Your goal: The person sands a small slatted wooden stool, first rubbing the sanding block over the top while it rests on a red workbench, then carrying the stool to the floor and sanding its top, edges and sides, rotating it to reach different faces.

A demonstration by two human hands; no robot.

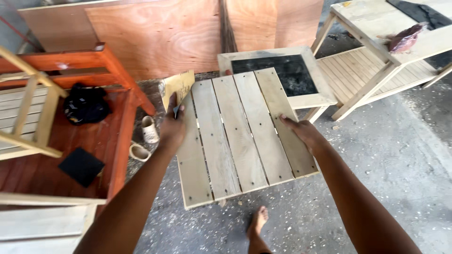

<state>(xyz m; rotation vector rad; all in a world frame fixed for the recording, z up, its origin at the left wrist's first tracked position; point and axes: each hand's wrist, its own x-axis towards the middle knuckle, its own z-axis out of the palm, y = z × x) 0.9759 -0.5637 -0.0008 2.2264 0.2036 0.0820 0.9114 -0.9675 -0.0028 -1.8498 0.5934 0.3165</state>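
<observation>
- Holding the slatted wooden panel [240, 136] between both hands, you are keeping it tilted above the concrete floor [376, 164], its far end over the small dark-topped table [301, 75].
- Your left hand [172, 127] is closing on the panel's left edge, fingers curled under where I cannot see them, and it is also pinching a folded sheet of sandpaper [178, 87] against the wood.
- Your right hand [301, 131] is lying flat and open along the right-hand slat, pressing rather than gripping.
- The panel is sitting between the two hands, its near end hanging unsupported toward you.
- In my judgement, that flat right hand is risking a slip: the near end could swing down toward your bare foot [256, 223] just below.
- The sandpaper could also be weakening the left hold, since the thumb is sharing its grip.
</observation>
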